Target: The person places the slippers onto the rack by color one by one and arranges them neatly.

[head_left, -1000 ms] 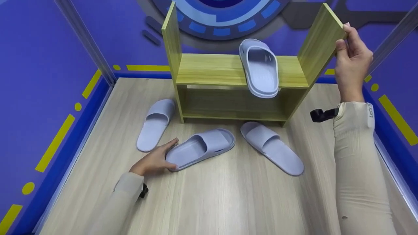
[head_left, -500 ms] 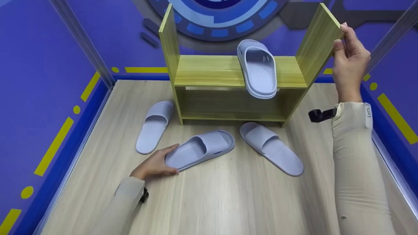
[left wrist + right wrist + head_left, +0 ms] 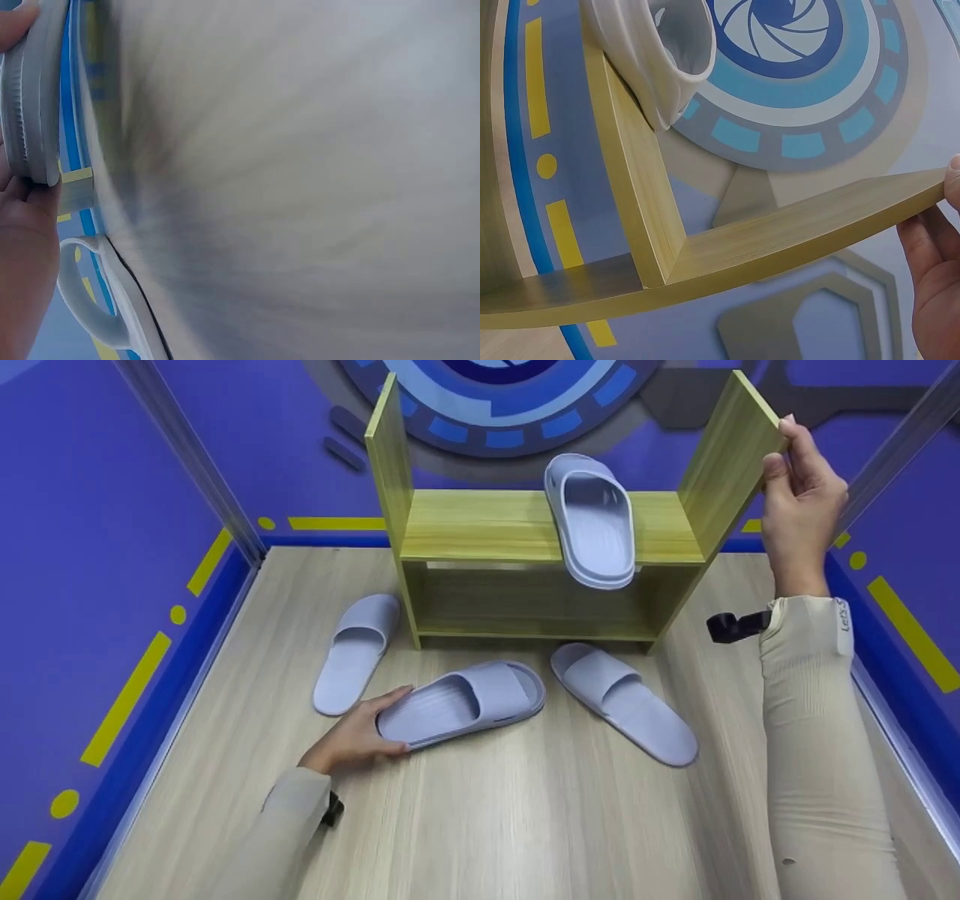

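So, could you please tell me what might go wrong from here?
The upper slipper overhangs the front of the rack, so a jolt might tip it off.
The right fingers grip one side panel; an uneven pull could shift everything.
The left fingers hold the middle slipper only by its heel end, so it might swing or slip.

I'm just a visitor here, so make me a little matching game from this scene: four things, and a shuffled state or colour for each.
1. Left hand
2. Right hand
3. Rack
4. Slippers

A. Gripping the edge of a side panel
B. Pale bluish grey
C. Holding one slipper by its heel end
D. Yellow-green, with wood grain

Pairs: 1-C, 2-A, 3-D, 4-B
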The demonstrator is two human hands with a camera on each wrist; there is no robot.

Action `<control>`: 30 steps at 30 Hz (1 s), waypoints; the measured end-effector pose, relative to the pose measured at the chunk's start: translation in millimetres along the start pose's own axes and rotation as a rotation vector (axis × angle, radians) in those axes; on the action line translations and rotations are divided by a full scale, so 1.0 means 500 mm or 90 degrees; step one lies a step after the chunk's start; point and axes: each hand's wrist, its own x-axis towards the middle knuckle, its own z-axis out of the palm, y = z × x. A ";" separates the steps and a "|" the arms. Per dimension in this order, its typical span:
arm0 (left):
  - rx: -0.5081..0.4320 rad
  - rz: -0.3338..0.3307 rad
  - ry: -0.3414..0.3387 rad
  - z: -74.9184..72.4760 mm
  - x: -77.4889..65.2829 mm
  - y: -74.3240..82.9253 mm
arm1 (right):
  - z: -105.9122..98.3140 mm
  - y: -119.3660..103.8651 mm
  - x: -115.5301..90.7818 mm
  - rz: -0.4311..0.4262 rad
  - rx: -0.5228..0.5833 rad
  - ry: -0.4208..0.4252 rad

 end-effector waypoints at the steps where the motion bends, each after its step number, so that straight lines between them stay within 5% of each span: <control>1: 0.000 0.002 0.001 -0.001 0.000 0.002 | 0.000 0.000 0.000 0.002 0.004 0.001; 18: -0.038 0.002 0.058 -0.057 0.003 0.059 | 0.000 0.001 -0.006 -0.024 -0.032 -0.006; 30: -0.052 0.066 0.090 -0.101 0.005 0.120 | 0.000 0.008 0.001 -0.012 0.001 0.006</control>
